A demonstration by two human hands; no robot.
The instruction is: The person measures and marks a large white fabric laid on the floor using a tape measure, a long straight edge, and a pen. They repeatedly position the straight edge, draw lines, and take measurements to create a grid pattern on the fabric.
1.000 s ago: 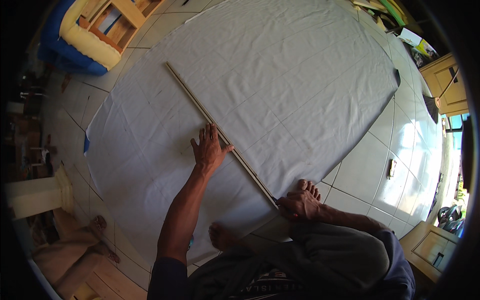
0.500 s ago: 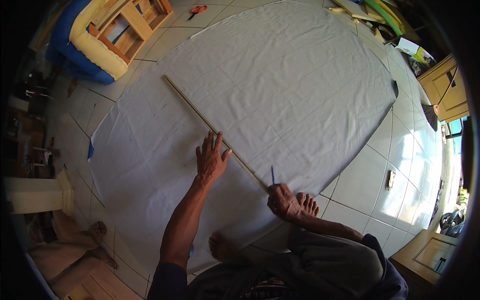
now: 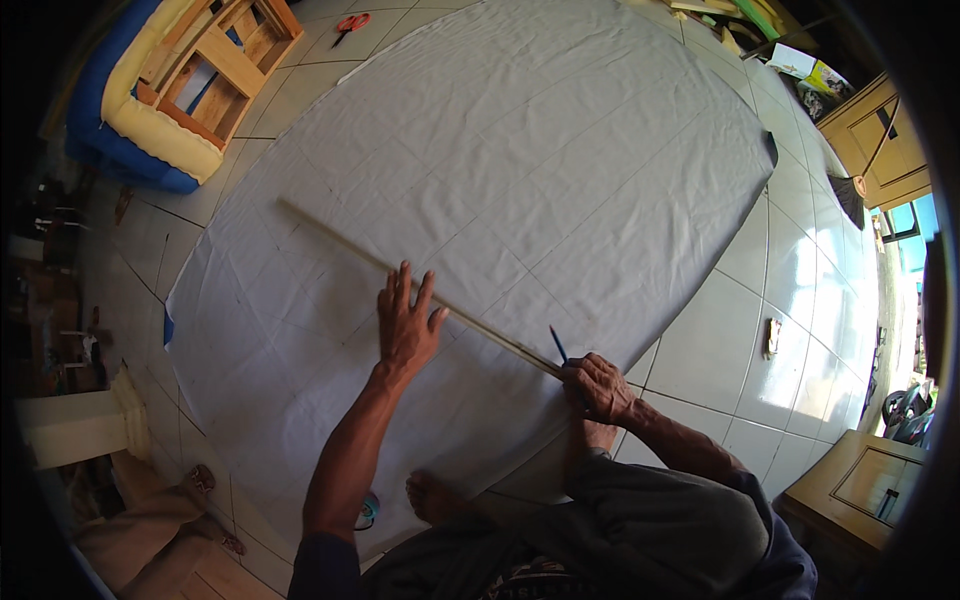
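A large grey-white cloth [image 3: 570, 170] with faint drawn lines is spread over the floor. Across it lies a long, thin wooden strip [image 3: 345, 243], running from the upper left down toward my right hand. My left hand [image 3: 407, 328] rests on the strip near its middle, fingers spread, not wrapped round it. At the near end, my right hand [image 3: 600, 390] is closed, with a blue pencil [image 3: 557, 341] sticking up out of it. That hand also touches the strip's end; its grip there is partly hidden. One bare foot [image 3: 432, 497] of mine is on the cloth's near edge.
Orange-handled scissors [image 3: 350, 25] lie on the tiles beyond the cloth. A wooden frame with blue and yellow padding [image 3: 165, 140] stands far left. A round teal object [image 3: 368, 511] shows by my left forearm. Another person's legs [image 3: 150, 530] are lower left. A wooden cabinet [image 3: 860, 485] stands right.
The strip has swung on the cloth, its far end coming left and nearer, so it lies more crosswise. Both hands moved with it. The whole view has shifted slightly.
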